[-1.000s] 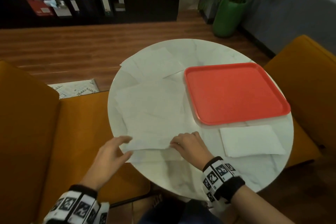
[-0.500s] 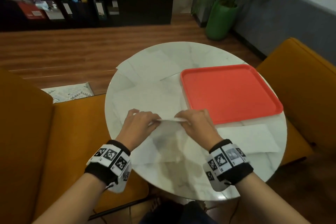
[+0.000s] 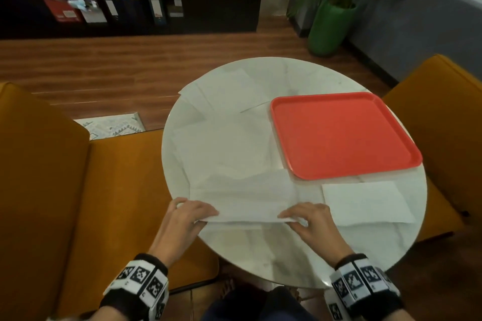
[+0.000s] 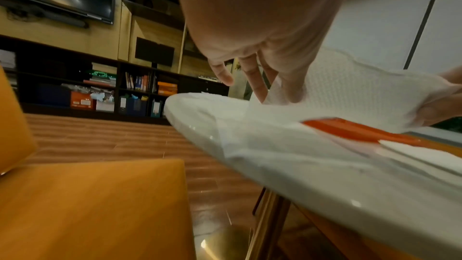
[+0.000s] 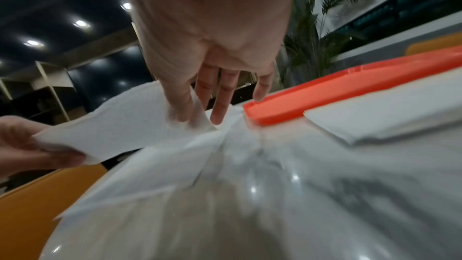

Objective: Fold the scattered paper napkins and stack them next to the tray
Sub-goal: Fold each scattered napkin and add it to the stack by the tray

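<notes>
Where the round marble table [image 3: 260, 255] curves nearest the seated person, one white paper napkin [image 3: 245, 198] is held by its two near corners. Left hand [image 3: 186, 219]: thumb and fingers pinch the left corner, just at the table's edge. Right hand [image 3: 310, 221]: thumb and forefinger pinch the right corner; the other fingers are loosely extended.

Head view: the napkin's far part lies across other loose napkins [image 3: 221, 138], which overlap over the table's left half up to its far edge. Red tray [image 3: 341, 135]: right half of the table, nothing on it. Folded napkin [image 3: 365, 202]: flat on the marble, just beside the tray's near edge and to the right of the right hand, apart from it.

Left wrist view: the held napkin [image 4: 350, 90] is lifted off the table in a shallow arch, which the head view does not reveal; the fingers [image 4: 260, 82] lie against its upper face. Its embossed texture shows here.

Right wrist view: the pinching fingers [image 5: 182, 106] are blurred; the napkin [image 5: 130, 122] spans to the other hand at the left of the frame. The folded napkin [image 5: 380, 120] shows several layers at its edge, close beside the tray rim [image 5: 325, 96].

Mustard-yellow chairs [image 3: 104, 203] flank the table; a green plant pot [image 3: 330, 28] stands on the wooden floor beyond.
</notes>
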Available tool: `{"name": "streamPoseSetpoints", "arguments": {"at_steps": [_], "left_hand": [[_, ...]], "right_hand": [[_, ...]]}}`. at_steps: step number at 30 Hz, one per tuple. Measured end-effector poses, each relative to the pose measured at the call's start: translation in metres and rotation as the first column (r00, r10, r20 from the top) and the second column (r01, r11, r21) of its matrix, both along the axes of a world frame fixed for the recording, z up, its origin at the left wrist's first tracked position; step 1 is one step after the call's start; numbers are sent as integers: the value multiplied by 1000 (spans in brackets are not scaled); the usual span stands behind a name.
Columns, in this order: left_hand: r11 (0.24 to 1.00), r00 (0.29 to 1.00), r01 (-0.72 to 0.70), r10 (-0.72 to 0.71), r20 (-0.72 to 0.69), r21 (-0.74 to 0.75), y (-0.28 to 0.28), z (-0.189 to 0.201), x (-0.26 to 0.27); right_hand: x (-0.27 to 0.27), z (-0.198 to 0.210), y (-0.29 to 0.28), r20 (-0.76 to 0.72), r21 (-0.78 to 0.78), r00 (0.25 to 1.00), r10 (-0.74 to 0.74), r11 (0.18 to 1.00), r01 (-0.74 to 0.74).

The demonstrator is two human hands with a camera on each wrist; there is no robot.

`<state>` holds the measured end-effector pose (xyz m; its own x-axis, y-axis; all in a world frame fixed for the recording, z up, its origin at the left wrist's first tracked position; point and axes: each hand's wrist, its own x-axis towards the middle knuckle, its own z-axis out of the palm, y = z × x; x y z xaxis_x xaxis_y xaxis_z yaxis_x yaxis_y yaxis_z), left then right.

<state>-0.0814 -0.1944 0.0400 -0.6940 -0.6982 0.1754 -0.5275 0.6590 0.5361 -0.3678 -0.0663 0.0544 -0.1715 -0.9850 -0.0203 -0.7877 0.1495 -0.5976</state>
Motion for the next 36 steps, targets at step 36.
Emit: {"name": "streamPoseSetpoints", "arguments": {"at_steps": [36], "left_hand": [[984, 833, -76, -24, 552, 159, 10, -54, -36]], "right_hand": [[123, -26, -64, 55, 360, 922, 383, 854, -376]]}}
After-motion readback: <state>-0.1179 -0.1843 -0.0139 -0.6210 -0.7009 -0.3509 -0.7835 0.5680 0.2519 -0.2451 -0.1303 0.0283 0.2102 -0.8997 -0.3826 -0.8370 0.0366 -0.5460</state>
